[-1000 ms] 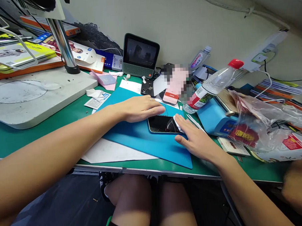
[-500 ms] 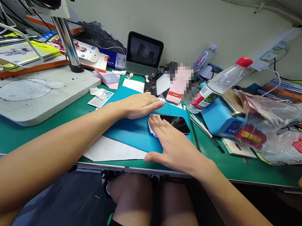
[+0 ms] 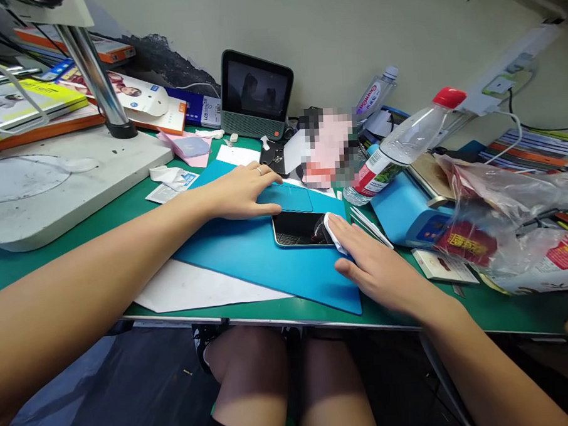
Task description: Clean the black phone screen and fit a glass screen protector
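Observation:
A phone (image 3: 296, 229) with a black, glossy screen lies face up on the blue mat (image 3: 248, 258). My right hand (image 3: 368, 253) covers its right end, pressing a folded white wipe (image 3: 334, 234) to the glass under nearly straight fingers. My left hand (image 3: 240, 191) rests palm down over the mat, fingers apart and holding nothing. Its thumb tip is close to the phone's upper left corner. Just behind the phone, a thin clear rectangular sheet (image 3: 293, 197) lies on the mat, partly hidden by my left hand.
A white sheet (image 3: 207, 285) sticks out beneath the mat. Behind stands a small display (image 3: 255, 92); at right are a red-capped bottle (image 3: 398, 148), a blue box (image 3: 401, 211) and plastic bags (image 3: 501, 222). A grey stand base (image 3: 76, 203) fills the left side of the green table (image 3: 279, 307).
My right hand has slid the wipe from the phone's left end to its right end, baring most of the screen. The fingers of my left hand have spread and bent slightly.

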`<state>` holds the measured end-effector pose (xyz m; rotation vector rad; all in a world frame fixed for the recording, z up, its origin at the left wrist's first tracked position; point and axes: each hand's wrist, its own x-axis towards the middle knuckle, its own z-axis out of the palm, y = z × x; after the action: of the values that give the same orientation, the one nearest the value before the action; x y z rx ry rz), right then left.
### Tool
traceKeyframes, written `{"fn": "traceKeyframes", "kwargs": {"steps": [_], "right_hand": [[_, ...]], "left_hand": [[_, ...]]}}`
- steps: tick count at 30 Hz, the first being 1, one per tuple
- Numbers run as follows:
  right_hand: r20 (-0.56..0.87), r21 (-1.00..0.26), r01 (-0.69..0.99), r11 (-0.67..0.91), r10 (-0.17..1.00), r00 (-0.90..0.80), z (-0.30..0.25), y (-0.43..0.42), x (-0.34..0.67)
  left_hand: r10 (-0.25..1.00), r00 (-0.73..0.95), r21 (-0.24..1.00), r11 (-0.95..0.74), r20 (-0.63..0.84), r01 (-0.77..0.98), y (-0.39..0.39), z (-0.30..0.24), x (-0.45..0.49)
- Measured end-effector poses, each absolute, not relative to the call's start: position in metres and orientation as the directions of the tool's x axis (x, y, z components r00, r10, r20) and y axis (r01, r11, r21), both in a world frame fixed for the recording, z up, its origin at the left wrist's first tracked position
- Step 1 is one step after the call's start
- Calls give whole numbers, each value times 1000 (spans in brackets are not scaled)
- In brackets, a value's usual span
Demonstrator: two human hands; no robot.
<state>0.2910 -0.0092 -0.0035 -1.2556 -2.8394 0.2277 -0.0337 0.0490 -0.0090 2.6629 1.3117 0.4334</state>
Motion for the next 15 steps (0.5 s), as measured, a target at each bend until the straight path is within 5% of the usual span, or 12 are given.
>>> {"fn": "traceKeyframes", "kwargs": {"steps": [7, 15], "right_hand": [[-64, -218, 747, 628, 754, -654, 3, 19, 290], [111, -198, 698, 688, 724, -681, 13, 43, 279]], "left_hand": [[826, 545, 225, -563, 140, 795, 48, -4, -37], [865, 500, 239, -494, 42, 836, 47, 0, -43]]}}
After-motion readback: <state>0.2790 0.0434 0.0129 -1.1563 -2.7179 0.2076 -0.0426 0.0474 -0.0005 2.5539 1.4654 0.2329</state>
